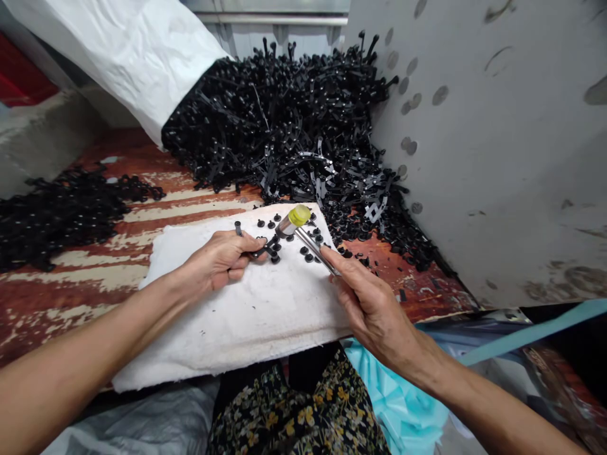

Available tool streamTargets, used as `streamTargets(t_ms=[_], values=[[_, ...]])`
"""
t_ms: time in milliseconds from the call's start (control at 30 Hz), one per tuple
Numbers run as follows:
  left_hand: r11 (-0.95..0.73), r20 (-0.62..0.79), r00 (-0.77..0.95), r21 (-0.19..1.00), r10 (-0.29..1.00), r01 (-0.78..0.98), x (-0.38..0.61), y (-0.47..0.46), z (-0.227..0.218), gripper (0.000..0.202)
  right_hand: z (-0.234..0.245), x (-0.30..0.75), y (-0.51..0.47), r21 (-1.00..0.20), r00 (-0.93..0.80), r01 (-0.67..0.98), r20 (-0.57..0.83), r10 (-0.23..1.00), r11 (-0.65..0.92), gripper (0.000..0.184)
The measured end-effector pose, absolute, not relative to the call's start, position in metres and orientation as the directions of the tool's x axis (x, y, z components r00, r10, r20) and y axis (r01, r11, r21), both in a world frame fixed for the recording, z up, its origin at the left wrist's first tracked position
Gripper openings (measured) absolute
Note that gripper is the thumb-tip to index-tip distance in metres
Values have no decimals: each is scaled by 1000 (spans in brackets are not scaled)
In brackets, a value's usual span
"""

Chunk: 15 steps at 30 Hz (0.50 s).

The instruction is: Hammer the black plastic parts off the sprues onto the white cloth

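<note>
My right hand (367,297) is closed round the silver metal handle of a small mallet (300,215) with a translucent yellow face. The mallet's head is over the white cloth (227,328), among small black round caps (309,258) with short stems. Pinched between the thumb and fingers of my left hand (227,258) is a black jointed strip (265,248). One end of the strip sticks up behind the thumb; its other end reaches close to the caps beside the mallet head. Part of the strip is hidden by my fingers.
A large heap of black jointed strips (284,120) spills from a white sack (128,57) at the back. Another black pile (61,212) lies at the left on the worn red board (118,240). A grey panel (497,139) stands at the right, above turquoise plastic (398,398).
</note>
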State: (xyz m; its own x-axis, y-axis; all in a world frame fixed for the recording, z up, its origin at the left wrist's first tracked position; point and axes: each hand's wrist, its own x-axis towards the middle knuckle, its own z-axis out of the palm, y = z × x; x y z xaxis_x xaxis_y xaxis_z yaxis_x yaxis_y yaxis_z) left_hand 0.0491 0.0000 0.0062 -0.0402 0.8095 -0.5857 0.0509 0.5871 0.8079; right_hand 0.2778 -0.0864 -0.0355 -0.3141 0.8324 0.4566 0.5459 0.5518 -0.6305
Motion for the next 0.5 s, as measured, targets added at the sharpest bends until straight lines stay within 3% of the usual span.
streamTargets(t_ms=[367,500], values=[[578,-577,-50,805,815,132,49,1,8,21,-31,276,-82,-554,-354,600,462,813,576,58],[604,-606,-40,780,794,166,50,4,13,22,-25,274,-80,-441,-396,670,469,790,597,58]])
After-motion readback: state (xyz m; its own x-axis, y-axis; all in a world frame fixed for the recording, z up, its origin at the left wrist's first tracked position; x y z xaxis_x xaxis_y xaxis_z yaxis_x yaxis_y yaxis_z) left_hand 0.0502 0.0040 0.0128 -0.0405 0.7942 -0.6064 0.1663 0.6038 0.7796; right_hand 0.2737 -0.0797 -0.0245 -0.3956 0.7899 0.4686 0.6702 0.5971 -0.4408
